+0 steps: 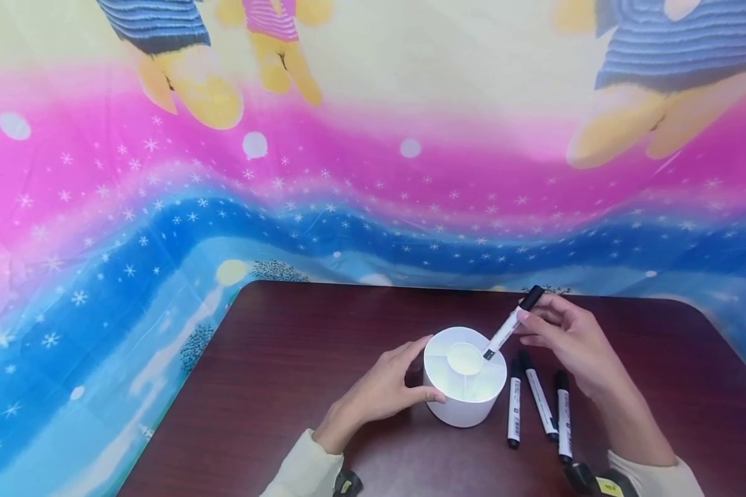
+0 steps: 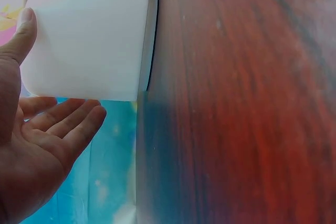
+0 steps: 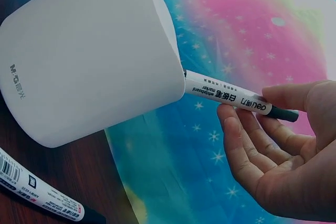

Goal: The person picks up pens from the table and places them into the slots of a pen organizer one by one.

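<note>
A round white pen holder (image 1: 454,411) with a divided inside stands on the table. My left hand (image 1: 385,386) holds it from the left side, thumb at the near rim and index finger at the far rim; the left wrist view shows the thumb (image 2: 23,38) against the holder's wall (image 2: 89,40). Between thumb and fingers my right hand (image 1: 568,338) pinches a black-capped whiteboard marker (image 1: 506,330) near its cap. The marker slants, its lower end at the holder's rim. In the right wrist view the marker (image 3: 226,92) meets the rim, and its tip is hidden.
Right of the holder lie three more markers: one closest to it (image 1: 514,407), a middle one (image 1: 539,400) and an outer one (image 1: 563,421). The dark wooden table (image 1: 273,359) ends at a printed cloth (image 1: 373,172) behind. Dark wrist devices show at both sleeves.
</note>
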The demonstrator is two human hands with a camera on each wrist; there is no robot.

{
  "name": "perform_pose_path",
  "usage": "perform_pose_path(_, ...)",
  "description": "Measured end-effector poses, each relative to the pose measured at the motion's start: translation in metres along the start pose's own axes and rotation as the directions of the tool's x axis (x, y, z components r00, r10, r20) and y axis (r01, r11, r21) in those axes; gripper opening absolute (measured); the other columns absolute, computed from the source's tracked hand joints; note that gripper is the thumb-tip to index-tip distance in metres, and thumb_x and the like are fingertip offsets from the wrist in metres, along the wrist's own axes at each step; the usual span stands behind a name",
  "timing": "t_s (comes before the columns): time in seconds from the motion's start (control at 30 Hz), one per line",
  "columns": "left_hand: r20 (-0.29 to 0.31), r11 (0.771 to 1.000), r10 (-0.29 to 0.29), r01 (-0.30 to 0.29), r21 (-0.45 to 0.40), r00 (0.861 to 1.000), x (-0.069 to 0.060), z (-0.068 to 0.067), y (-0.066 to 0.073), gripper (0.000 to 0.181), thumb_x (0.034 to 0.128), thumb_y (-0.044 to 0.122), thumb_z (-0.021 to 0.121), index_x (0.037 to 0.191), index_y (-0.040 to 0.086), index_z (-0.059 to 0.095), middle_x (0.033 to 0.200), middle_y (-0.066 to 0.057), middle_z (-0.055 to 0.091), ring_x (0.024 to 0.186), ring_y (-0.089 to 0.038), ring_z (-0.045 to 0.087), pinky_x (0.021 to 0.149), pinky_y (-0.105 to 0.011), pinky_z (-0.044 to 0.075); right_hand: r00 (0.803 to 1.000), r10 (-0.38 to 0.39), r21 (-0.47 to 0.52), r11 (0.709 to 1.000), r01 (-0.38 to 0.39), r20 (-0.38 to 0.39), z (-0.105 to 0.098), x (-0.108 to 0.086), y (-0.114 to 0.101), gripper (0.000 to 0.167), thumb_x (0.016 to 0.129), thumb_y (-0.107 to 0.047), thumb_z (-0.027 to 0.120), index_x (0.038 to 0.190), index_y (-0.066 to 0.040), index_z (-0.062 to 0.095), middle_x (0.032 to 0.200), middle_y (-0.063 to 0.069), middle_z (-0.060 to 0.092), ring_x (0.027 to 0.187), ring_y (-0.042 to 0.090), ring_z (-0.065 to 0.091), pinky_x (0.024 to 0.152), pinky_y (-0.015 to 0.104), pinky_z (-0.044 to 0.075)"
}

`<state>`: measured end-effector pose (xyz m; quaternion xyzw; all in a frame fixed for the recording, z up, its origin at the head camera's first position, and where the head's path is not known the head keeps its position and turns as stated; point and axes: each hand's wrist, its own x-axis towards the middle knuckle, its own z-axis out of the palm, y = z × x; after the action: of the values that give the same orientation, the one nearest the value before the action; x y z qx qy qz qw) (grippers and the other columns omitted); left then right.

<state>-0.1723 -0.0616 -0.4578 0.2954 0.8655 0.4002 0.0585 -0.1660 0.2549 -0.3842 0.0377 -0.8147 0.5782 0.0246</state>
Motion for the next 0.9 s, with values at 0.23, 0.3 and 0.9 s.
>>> perform_pose_path(0.23, 0.002, 1.0, 0.001, -0.001, 0.006, 1.0, -0.0002, -0.0001, 0.0, 0.096, 0.0873, 0.055, 0.086, 0.167, 0.031, 0.038, 0.161, 0.008, 0.055, 0.146, -0.012, 0.055, 0.12, -0.044, 0.05, 1.0, 0.004, 0.008, 1.0, -0.004, -0.003, 0.0014, 0.0006, 0.0009, 0.035, 0.107, -0.022, 0.069, 0.127, 0.005, 0.059, 0.099, -0.014, 0.075, 0.092, 0.008, 0.078, 0.081, 0.023, 0.065)
perform_pose_path(0.3, 0.002, 1.0, 0.0, 0.0, 0.009, 1.0, -0.0004, 0.0, 0.0, 0.096, 0.0873, 0.055, 0.086, 0.167, 0.03, 0.038, 0.161, 0.008, 0.055, 0.146, -0.012, 0.055, 0.12, -0.044, 0.049, 1.0, 0.001, 0.004, 1.0, -0.001, -0.003, 0.0013, 0.0007, 0.0014, 0.035, 0.107, -0.022, 0.069, 0.127, 0.005, 0.059, 0.099, -0.014, 0.075, 0.092, 0.009, 0.079, 0.081, 0.024, 0.065)
perform_pose_path(0.9, -0.002, 1.0, 0.019, -0.019, 0.007, 1.0, -0.0005, -0.0004, 0.0007, 0.096, 0.0875, 0.053, 0.086, 0.167, 0.03, 0.038, 0.16, 0.006, 0.055, 0.147, -0.013, 0.055, 0.121, -0.044, 0.049, 0.998, 0.02, -0.111, 0.994, -0.014, 0.061, 0.0088, 0.0006, 0.0029, 0.038, 0.108, -0.029, 0.068, 0.13, 0.001, 0.06, 0.113, 0.012, 0.075, 0.094, 0.005, 0.077, 0.084, 0.025, 0.065)
